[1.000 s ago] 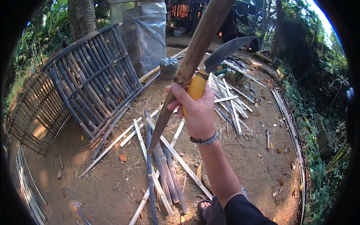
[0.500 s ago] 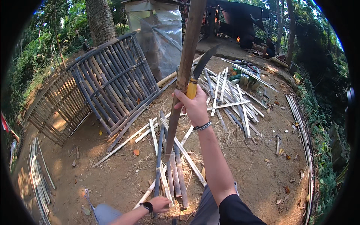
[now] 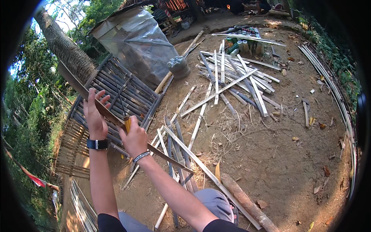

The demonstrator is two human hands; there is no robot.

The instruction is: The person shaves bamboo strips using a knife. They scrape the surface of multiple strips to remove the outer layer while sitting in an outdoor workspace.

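Note:
My right hand (image 3: 134,140) is closed round the yellow handle of a knife (image 3: 127,123) and also grips a long brown bamboo slat (image 3: 162,154). The knife's dark blade points up, seen nearly edge-on. The slat slants from the upper left down to the right, its low end over other slats on the ground. My left hand (image 3: 96,118) is raised further up the slat, its fingers stretched out and apart. It appears to touch the slat near its upper part; the exact contact cannot be made out.
Pale split bamboo strips (image 3: 232,83) lie in a crossed pile ahead. Dark bamboo panels (image 3: 127,87) lean on the left beside a tree trunk (image 3: 63,44). A log (image 3: 247,201) lies by my knee. Long strips (image 3: 336,85) edge the dirt ground at the right.
My left hand has come up from low near the ground to the slat's upper part. The slat has tilted from nearly upright to leaning left, and my right hand has moved left and down with the knife.

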